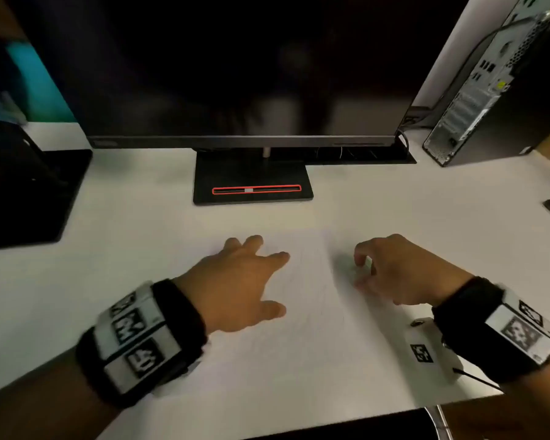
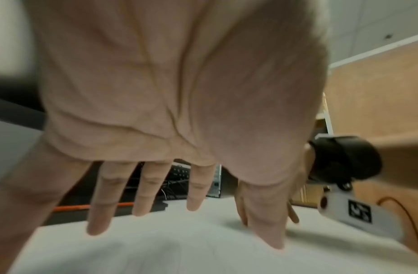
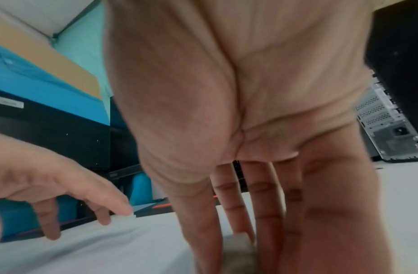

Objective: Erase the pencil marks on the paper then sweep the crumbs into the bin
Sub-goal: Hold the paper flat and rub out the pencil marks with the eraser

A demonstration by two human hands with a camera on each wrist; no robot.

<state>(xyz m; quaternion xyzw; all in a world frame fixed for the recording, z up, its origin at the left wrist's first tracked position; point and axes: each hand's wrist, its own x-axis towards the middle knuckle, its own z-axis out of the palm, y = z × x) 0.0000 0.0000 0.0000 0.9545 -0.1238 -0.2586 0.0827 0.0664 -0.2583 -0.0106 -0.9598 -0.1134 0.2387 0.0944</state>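
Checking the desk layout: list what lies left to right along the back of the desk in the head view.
Black stand → monitor base → computer tower.

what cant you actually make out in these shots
- Eraser: a blurred greyish lump pinched by the right hand; head view mostly hides it behind the fingers.
- Pencil marks on the paper: only faint lines, too dim to read.
- Crumbs: too small to see in any view.
- Bin: not in any view.
- Left hand: whether its palm presses the paper is unclear.
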